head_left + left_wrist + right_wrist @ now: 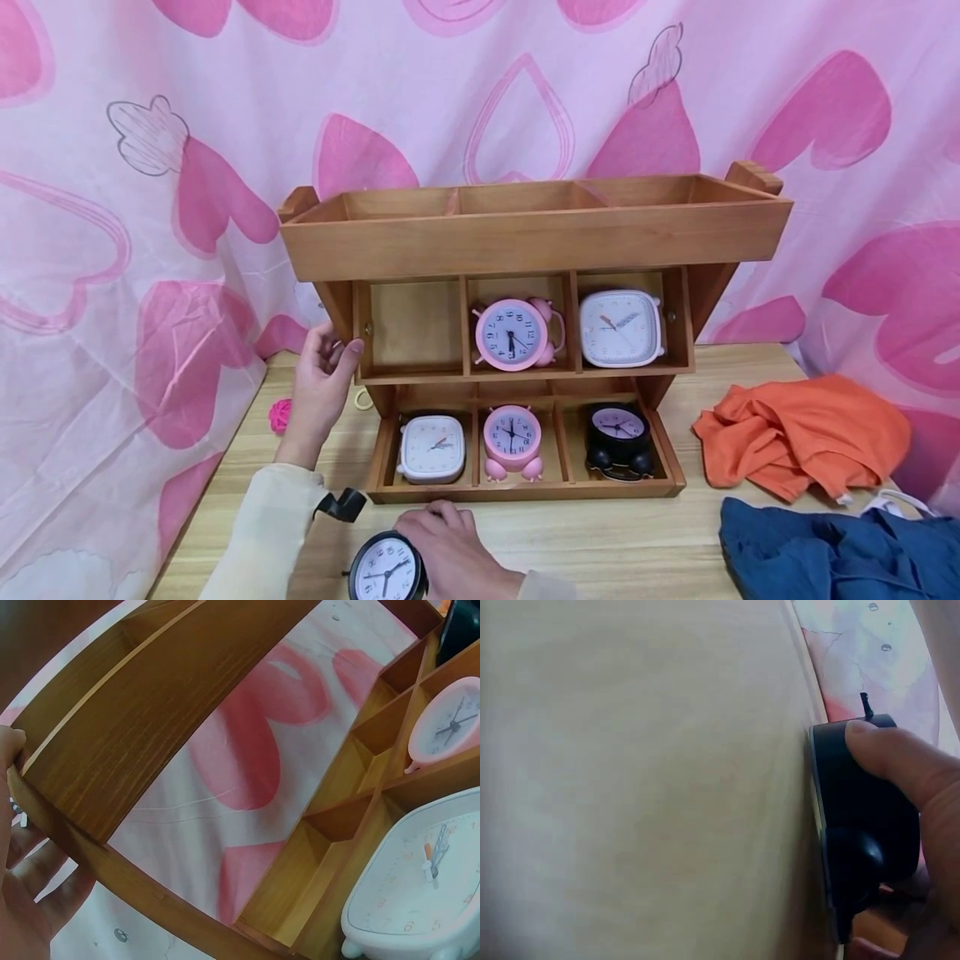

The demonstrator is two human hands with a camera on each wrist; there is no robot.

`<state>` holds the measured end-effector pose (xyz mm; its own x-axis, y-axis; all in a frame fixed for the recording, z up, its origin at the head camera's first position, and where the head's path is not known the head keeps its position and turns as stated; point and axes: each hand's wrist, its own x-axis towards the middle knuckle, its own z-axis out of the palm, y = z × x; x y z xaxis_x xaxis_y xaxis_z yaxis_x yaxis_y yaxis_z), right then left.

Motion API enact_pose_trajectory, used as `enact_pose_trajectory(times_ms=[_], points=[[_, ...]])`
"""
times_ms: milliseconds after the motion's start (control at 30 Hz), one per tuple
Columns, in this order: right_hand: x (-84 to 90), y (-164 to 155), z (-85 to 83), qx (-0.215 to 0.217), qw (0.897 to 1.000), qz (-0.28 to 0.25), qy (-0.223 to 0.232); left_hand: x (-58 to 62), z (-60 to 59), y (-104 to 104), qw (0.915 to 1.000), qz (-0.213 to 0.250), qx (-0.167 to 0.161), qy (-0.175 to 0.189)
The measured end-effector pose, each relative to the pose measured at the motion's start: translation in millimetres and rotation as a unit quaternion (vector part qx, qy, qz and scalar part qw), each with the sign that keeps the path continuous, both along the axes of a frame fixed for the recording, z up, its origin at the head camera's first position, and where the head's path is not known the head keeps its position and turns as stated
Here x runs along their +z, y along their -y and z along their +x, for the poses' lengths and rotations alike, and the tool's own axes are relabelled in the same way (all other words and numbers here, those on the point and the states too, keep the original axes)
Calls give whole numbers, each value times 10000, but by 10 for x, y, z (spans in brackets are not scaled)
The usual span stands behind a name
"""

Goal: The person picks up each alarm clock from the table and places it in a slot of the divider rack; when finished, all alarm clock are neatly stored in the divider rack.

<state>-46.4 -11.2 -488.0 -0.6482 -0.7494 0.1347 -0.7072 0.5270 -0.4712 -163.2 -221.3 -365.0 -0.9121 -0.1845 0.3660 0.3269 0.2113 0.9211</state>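
My right hand [450, 550] grips a round black alarm clock [384, 573] with a white face, low at the table's near edge. The right wrist view shows a finger [900, 761] curled over the clock's black casing [855, 817], beside a cream sleeve. My left hand [318, 383] holds the left side panel of a wooden shelf [525, 237], thumb in front and fingers behind. The left wrist view shows my palm [22, 877] behind that panel [150, 727]. The middle row's left compartment [415, 325] is empty. Clocks fill the other five.
On the wooden table [600, 542], an orange cloth [806, 433] and a blue cloth [832, 546] lie to the shelf's right. A small pink ball [280, 414] sits left of it. A pink heart-print curtain [150, 167] hangs behind.
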Motion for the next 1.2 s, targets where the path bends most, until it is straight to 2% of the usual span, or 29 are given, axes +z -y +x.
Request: enact_pose_trajectory(times_ms=[67, 167, 233, 333, 400, 500, 633, 767, 900, 1067, 1200], points=[[-10, -43, 3, 52, 9999, -87, 24, 0, 0, 4, 10000, 4, -30, -12], [15, -119, 0, 84, 9989, -294, 346, 1, 2, 7, 10000, 35, -77, -23], [70, -175, -8, 65, 9965, -577, 603, 2, 2, 8, 10000, 17, -72, -5], [218, -263, -24, -68, 9925, -1041, 643, 7, 2, 2, 10000, 3, -68, 10], [347, -322, -50, -228, 9905, -1271, 466, 8, 2, -1, 10000, -40, -28, 35], [559, -407, -111, -561, 9875, -1474, -30, 10, 6, -4, 9999, -94, 34, 82], [856, -504, -211, -1005, 9785, -1697, -597, 9, 13, 3, 9997, -132, 67, 198], [1175, -518, -329, -1162, 9682, -1915, -1110, 7, 23, 18, 9991, -255, 77, 333], [1486, -447, -477, -1142, 9579, -2048, -1657, 4, 32, 28, 9987, -330, 60, 379], [1754, -317, -707, -1356, 9459, -1907, -2246, -2, 22, 24, 9995, -224, 15, 232], [1848, -212, -886, -1779, 9380, -1462, -2593, -9, 0, 13, 9999, -149, -7, 13]])
